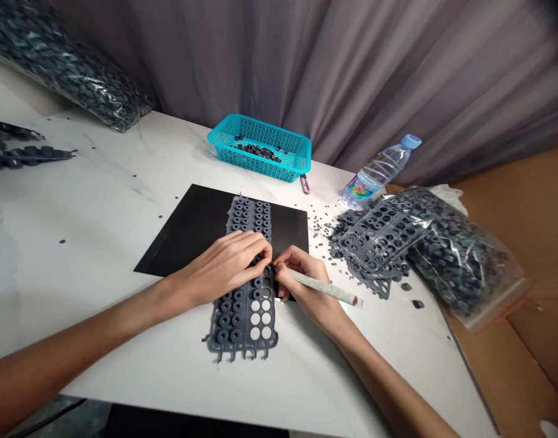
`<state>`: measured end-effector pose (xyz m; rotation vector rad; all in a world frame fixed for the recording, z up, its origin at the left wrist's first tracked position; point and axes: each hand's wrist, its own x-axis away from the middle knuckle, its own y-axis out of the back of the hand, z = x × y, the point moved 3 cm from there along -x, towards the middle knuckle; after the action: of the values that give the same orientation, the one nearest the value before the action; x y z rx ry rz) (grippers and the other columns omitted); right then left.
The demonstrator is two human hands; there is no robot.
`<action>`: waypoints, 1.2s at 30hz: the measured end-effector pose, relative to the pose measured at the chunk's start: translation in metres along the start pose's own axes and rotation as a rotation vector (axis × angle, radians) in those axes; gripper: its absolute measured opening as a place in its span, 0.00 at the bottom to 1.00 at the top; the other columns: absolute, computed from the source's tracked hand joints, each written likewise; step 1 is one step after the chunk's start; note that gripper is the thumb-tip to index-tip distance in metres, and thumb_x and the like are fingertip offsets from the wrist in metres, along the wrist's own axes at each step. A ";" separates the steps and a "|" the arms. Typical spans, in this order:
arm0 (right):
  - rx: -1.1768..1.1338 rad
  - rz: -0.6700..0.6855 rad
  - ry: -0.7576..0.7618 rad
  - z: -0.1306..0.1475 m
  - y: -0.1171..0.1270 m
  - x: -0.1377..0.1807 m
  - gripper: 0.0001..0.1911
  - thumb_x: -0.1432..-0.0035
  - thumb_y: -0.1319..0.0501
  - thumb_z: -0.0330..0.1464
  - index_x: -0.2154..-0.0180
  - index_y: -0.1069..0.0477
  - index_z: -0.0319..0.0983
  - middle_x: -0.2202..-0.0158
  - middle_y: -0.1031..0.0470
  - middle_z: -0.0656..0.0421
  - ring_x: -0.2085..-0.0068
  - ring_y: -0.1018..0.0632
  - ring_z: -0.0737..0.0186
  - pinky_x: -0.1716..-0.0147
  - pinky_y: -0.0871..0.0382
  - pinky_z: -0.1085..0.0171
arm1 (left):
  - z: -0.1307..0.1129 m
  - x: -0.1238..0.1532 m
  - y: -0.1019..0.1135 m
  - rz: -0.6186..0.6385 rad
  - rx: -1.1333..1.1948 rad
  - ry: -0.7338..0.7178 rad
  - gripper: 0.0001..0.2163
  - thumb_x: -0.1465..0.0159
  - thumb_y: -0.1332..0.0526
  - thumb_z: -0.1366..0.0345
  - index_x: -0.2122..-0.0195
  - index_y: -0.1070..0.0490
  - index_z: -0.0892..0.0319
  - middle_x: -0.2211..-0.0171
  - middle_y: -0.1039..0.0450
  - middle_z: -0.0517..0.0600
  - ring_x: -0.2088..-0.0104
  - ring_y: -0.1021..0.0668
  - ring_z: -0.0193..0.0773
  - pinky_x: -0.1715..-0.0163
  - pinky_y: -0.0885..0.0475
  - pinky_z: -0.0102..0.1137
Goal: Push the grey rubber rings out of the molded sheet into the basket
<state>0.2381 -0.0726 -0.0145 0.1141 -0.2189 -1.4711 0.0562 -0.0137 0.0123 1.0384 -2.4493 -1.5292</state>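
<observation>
A grey rubber sheet point(242, 310) studded with small ring parts lies across a black mat point(192, 228) on the white table. My left hand point(228, 263) rests on the sheet's middle, fingers curled and pressing it down. My right hand point(301, 281) is closed around a pale stick-like tool point(327, 289), its tip touching the sheet's right edge beside my left fingertips. Several holes near the sheet's lower right show white where rings are gone.
A teal basket point(261, 147) with grey rings stands behind the mat. A water bottle point(379, 173) lies at the right, beside a pile of emptied grey sheets point(374, 240) and a clear bag of parts point(465, 261). Another bag point(69, 73) sits far left. Small punched scraps point(322, 225) dot the table.
</observation>
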 end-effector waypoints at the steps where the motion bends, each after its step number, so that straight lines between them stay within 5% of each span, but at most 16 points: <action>1: 0.002 -0.001 0.002 0.000 0.000 0.000 0.06 0.34 0.37 0.35 0.64 0.30 0.41 0.77 0.27 0.65 0.78 0.26 0.66 0.77 0.30 0.69 | -0.001 -0.001 0.003 -0.022 0.069 0.043 0.07 0.23 0.46 0.66 0.59 0.30 0.56 0.61 0.27 0.48 0.62 0.24 0.39 0.56 0.30 0.36; 8: -0.079 -0.010 -0.046 -0.004 0.002 -0.001 0.05 0.35 0.36 0.34 0.64 0.30 0.41 0.74 0.25 0.64 0.78 0.24 0.67 0.78 0.28 0.69 | 0.019 -0.007 0.022 -0.311 0.696 0.371 0.08 0.27 0.38 0.58 0.57 0.29 0.57 0.59 0.22 0.50 0.62 0.22 0.37 0.60 0.26 0.33; 17: -0.168 -0.109 0.004 -0.005 0.011 -0.008 0.11 0.33 0.36 0.41 0.62 0.30 0.41 0.72 0.23 0.63 0.80 0.24 0.67 0.81 0.27 0.68 | 0.027 0.004 0.002 0.035 1.093 0.555 0.12 0.29 0.34 0.58 0.48 0.19 0.56 0.56 0.16 0.54 0.53 0.17 0.42 0.45 0.24 0.39; 36: -0.139 -0.055 0.002 -0.014 0.010 -0.008 0.12 0.29 0.37 0.42 0.61 0.30 0.40 0.73 0.24 0.63 0.79 0.24 0.67 0.79 0.27 0.69 | 0.029 0.009 -0.007 0.124 1.364 0.588 0.17 0.26 0.35 0.57 0.43 0.20 0.62 0.47 0.17 0.61 0.46 0.16 0.44 0.38 0.25 0.37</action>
<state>0.2499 -0.0646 -0.0266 0.0092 -0.1123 -1.5364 0.0411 0.0020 -0.0102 1.0886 -2.7409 0.6715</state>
